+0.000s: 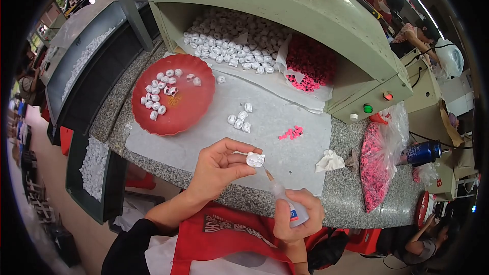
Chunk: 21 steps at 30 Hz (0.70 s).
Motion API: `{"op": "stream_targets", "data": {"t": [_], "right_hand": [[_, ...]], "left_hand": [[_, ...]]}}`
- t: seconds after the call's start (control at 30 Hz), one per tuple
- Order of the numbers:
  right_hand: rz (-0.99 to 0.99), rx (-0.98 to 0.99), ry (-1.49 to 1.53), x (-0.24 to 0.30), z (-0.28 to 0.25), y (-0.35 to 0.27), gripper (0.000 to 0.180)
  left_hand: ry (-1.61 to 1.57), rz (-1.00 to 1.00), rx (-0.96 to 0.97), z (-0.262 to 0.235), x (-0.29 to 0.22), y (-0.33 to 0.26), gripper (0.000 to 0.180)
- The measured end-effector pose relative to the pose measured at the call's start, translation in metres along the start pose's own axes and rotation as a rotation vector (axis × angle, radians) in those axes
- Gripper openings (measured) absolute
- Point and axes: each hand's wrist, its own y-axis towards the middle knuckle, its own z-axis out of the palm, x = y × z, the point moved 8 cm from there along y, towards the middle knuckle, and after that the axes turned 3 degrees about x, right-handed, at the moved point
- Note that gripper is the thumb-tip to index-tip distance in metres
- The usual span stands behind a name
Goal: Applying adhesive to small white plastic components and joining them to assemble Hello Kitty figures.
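My left hand (216, 165) pinches a small white ring-shaped piece (255, 159) between thumb and fingers, above the front edge of the white sheet (285, 117). My right hand (297, 215) grips a small clear glue bottle (285, 201); its thin nozzle points up and touches the underside of the white piece. A few more white pieces (239, 120) and a small cluster of pink pieces (291, 133) lie on the sheet beyond my hands. A red plate (188, 107) with several white pieces stands to the left.
A green metal hood (305, 5) at the back shelters heaps of white pieces (229, 38) and pink pieces (310, 61). A bag of pink pieces (377, 163), a crumpled tissue (329, 161) and a blue can (423, 152) lie right. Black trays (94, 168) sit left; other people work nearby.
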Motion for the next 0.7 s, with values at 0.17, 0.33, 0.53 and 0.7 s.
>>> {"op": "stream_targets", "data": {"t": [0.17, 0.33, 0.53, 0.7], "right_hand": [[0.059, 0.059, -0.003, -0.001, 0.001, -0.001, 0.025], [0.050, 0.066, 0.017, 0.000, 0.002, 0.002, 0.025], [0.550, -0.084, 0.167, -0.043, -0.004, -0.010, 0.018], [0.997, -0.180, 0.550, -0.182, 0.014, -0.064, 0.030]], "left_hand": [[0.012, 0.020, -0.006, -0.002, 0.000, 0.000, 0.032], [0.012, 0.002, -0.004, -0.001, 0.002, 0.001, 0.032], [0.054, -0.009, -0.034, -0.009, 0.006, 0.001, 0.031], [0.066, -0.055, -0.053, -0.013, 0.026, 0.002, 0.030]]}}
